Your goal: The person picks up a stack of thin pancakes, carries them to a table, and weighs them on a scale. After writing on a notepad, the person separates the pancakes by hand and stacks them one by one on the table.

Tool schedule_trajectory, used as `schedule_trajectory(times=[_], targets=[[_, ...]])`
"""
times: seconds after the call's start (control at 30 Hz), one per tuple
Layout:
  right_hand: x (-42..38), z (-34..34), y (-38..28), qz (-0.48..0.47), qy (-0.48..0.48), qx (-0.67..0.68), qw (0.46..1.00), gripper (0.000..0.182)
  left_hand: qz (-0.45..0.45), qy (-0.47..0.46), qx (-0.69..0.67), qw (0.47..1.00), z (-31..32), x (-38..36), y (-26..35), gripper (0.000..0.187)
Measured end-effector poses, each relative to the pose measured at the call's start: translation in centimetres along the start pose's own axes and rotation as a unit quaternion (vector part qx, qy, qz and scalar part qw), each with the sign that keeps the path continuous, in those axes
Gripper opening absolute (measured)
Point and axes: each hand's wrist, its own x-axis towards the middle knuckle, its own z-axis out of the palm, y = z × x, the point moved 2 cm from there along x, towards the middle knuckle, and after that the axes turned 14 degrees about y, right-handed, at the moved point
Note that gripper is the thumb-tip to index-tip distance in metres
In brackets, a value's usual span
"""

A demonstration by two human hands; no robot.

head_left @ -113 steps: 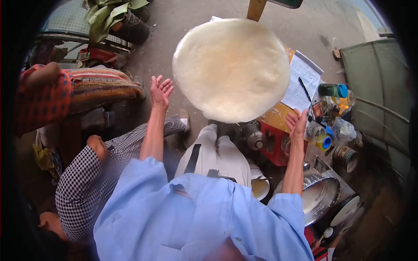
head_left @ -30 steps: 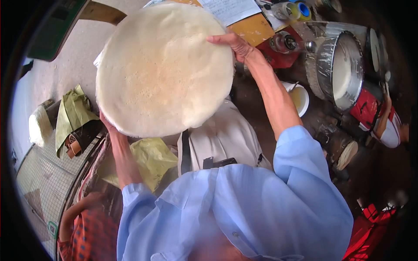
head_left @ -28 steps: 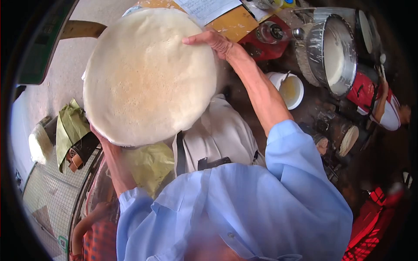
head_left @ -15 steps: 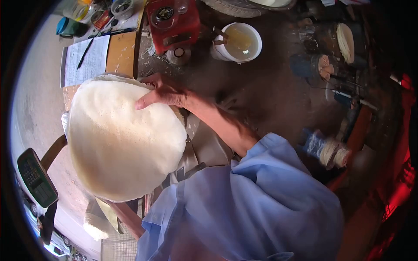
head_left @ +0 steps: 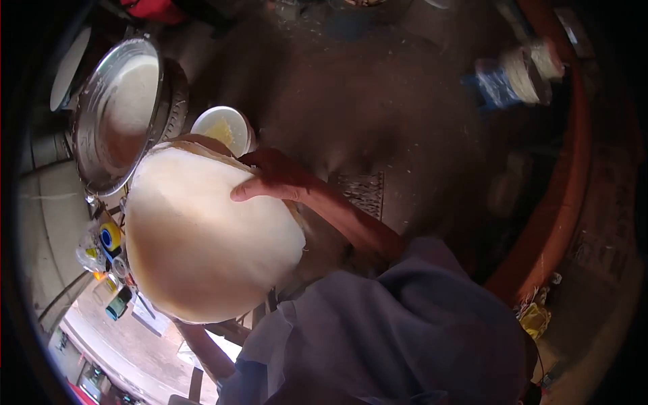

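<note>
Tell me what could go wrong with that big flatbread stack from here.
The flatbread stack may slip or fold: the right hand has its thumb on top near one edge, while the left hand is hidden by the stack, so its support cannot be judged.

The stack's edge overlaps the white bucket in this view, so it might bump the rim, though the gap is unclear.

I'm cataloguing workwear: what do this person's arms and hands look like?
The right hand is ungloved, and the right forearm is bare up to a loose, plain, greyish-blue sleeve. The left forearm is bare too; the left hand is hidden.
</note>
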Motion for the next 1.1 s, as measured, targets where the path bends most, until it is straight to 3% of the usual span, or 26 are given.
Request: schedule_trajectory(times=[0.2,0.43,0.57,0.6,0.67,0.73,0.83,0.97,1.07,1.1], targets=[[0.0,-15.0,0.2,0.045,0.191,0.078,0.977,0.047,-0.023,-0.214,0.033,0.976,21.6,8.3,-2.7,0.052],[0.8,-32.6,-0.6,-0.007,0.276,0.289,0.917,0.05,-0.002,-0.44,0.079,0.895,49.3,12.0,-6.2,0.051],[1.8,-42.1,-0.7,0.021,0.36,0.29,0.886,0.046,-0.197,-0.421,0.046,0.884,60.5,16.0,-12.6,0.047],[1.5,-44.4,-0.5,0.033,0.38,0.28,0.881,0.046,-0.259,-0.431,0.032,0.864,63.8,15.2,-13.6,0.051],[0.3,-49.2,0.3,0.037,0.427,0.283,0.858,0.046,-0.221,-0.406,0.063,0.885,71.9,11.5,-14.5,0.045],[-1.8,-53.6,2.1,0.015,0.481,0.304,0.822,0.045,-0.3,-0.463,0.016,0.834,78.3,10.5,-17.4,0.045],[-3.7,-60.6,3.5,-0.007,0.54,0.322,0.777,0.044,-0.389,-0.427,0.103,0.81,90.1,2.6,-18.1,0.047],[-6.4,-72.3,-0.3,0.02,0.536,0.325,0.779,0.044,-0.354,-0.543,0.085,0.757,103.3,-2.6,-24.6,0.047],[-6.3,-82.6,3.5,0.038,0.619,0.246,0.745,0.045,-0.314,-0.493,0.1,0.805,113.0,-8.1,-28.1,0.043],[-6.4,-85.2,2.1,0.031,0.603,0.277,0.747,0.046,-0.327,-0.517,0.075,0.788,115.5,-7.9,-30.1,0.042]])
